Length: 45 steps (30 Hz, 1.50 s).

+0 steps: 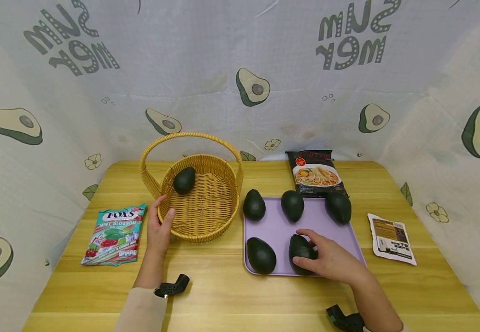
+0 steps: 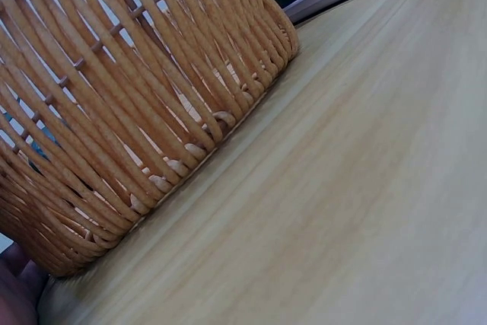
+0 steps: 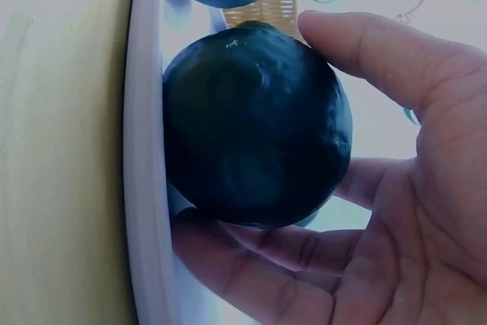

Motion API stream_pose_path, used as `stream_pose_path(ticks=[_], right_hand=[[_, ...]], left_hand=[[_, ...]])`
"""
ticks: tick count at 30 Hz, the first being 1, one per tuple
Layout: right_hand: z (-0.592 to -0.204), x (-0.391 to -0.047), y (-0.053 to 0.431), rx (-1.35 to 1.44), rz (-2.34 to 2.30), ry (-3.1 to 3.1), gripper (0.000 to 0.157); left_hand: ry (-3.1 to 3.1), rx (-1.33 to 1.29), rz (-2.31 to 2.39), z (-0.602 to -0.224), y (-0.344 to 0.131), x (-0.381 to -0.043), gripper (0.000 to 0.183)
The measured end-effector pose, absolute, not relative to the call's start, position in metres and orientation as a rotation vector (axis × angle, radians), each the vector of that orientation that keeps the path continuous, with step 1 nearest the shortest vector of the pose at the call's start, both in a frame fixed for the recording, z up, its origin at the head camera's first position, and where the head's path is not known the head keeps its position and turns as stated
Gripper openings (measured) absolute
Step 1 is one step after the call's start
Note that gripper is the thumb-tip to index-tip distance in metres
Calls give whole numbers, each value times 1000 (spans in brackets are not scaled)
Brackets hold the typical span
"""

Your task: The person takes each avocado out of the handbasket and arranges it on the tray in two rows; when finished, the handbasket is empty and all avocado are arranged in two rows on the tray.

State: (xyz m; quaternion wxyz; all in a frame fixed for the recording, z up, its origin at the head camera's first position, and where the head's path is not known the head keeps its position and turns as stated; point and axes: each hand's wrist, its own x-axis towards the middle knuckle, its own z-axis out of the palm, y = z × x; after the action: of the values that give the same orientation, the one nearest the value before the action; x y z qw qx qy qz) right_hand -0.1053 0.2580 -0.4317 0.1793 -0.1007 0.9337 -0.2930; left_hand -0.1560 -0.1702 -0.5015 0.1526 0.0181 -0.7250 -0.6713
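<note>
My right hand (image 1: 329, 259) grips a dark green avocado (image 1: 299, 253) at the front of a lilac tray (image 1: 272, 235). In the right wrist view, the thumb is on one side of the avocado (image 3: 255, 127) and the fingers curl round the other; it is still at the tray. My left hand (image 1: 159, 228) holds the near left side of a yellow wicker basket (image 1: 200, 237), its thumb over the rim. One avocado (image 1: 184, 180) lies inside that basket. The left wrist view shows mostly the basket's woven wall (image 2: 144, 97), with only a sliver of hand at the lower left.
Several other avocados (image 1: 261, 255) lie on the tray. Behind it is a black noodle packet (image 1: 316, 175); a white-edged pouch (image 1: 391, 239) lies to its right. A teal candy bag (image 1: 115, 235) lies left of the basket. The basket's tall handle (image 1: 192, 134) arches upward. A printed cloth hangs behind.
</note>
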Motion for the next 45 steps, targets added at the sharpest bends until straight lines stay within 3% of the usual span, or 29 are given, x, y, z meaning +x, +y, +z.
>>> stream_pose_path(ticks=[28,36,45], right_hand=[[-420,-108,263,-279,-856,2691,81],[-401,-115,249,-347,-952,2805,74],[-391,-115,191,-543,-1131,2868,56]], left_hand=[[-2073,57,-1929,-500,-170,-157,51],[-2075,54,-1922,-501,-171,-158,51],[-2089,52,-1917,-501,-171,-156,52]])
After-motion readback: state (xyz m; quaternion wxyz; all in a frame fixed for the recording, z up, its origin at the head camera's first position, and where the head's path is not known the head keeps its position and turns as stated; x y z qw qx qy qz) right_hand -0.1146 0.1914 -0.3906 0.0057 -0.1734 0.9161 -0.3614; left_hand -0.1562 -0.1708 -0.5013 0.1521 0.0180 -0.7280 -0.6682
